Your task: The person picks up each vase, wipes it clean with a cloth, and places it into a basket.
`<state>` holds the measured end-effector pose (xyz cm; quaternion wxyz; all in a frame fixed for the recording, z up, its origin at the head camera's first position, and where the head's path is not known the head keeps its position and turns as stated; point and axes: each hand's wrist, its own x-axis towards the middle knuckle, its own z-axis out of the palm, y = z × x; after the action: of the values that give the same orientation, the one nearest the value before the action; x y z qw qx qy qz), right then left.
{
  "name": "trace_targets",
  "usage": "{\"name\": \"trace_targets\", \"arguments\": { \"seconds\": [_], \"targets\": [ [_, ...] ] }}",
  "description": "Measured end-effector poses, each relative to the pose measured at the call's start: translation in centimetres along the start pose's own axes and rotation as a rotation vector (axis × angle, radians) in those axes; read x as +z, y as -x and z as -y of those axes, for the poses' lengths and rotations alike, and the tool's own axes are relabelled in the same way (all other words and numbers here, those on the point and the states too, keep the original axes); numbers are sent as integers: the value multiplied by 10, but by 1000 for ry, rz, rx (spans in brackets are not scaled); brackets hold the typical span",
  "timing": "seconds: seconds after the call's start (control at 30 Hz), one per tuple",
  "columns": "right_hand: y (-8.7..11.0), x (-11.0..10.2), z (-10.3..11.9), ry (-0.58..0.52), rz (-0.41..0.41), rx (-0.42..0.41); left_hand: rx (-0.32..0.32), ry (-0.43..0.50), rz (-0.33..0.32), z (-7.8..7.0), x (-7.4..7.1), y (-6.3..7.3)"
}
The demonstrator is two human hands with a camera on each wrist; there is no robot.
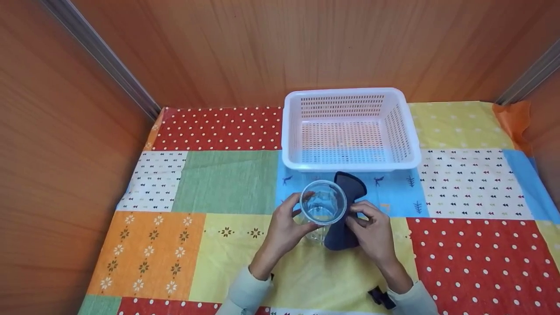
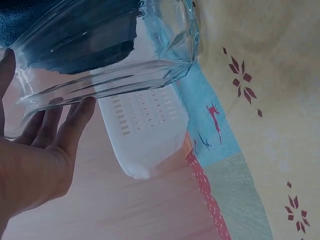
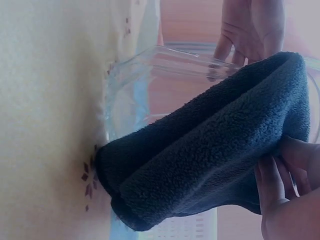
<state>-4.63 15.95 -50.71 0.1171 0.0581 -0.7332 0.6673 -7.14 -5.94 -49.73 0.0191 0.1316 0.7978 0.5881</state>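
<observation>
A clear glass jar [image 1: 323,205] stands upright, its round mouth facing up in the head view. My left hand [image 1: 286,225] grips it near the rim from the left, thumb in front and fingers behind. My right hand [image 1: 372,229] pinches a folded dark blue-grey cloth [image 1: 343,234] along the jar's right side. In the right wrist view the fuzzy cloth [image 3: 210,145] hides part of the glass, and my right fingers [image 3: 272,185] pinch its edge. Through the jar wall [image 2: 165,75] in the left wrist view the dark cloth shows.
A white plastic basket [image 1: 350,167] with slotted walls stands just beyond the jar. The patchwork tablecloth [image 1: 236,181] covers the table. Wooden panels [image 1: 218,52] rise at the back and at both sides.
</observation>
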Motion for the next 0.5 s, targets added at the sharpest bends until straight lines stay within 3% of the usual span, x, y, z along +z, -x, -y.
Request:
{"name": "trace_targets", "arguments": {
  "seconds": [0.23, 0.5],
  "targets": [
    [0, -1, 0, 1, 10, 3, 9, -23, -35, 0, 3, 3],
    [-3, -1, -3, 3, 12, -6, -58, 0, -16, -4, 0, -2]
  ]
}}
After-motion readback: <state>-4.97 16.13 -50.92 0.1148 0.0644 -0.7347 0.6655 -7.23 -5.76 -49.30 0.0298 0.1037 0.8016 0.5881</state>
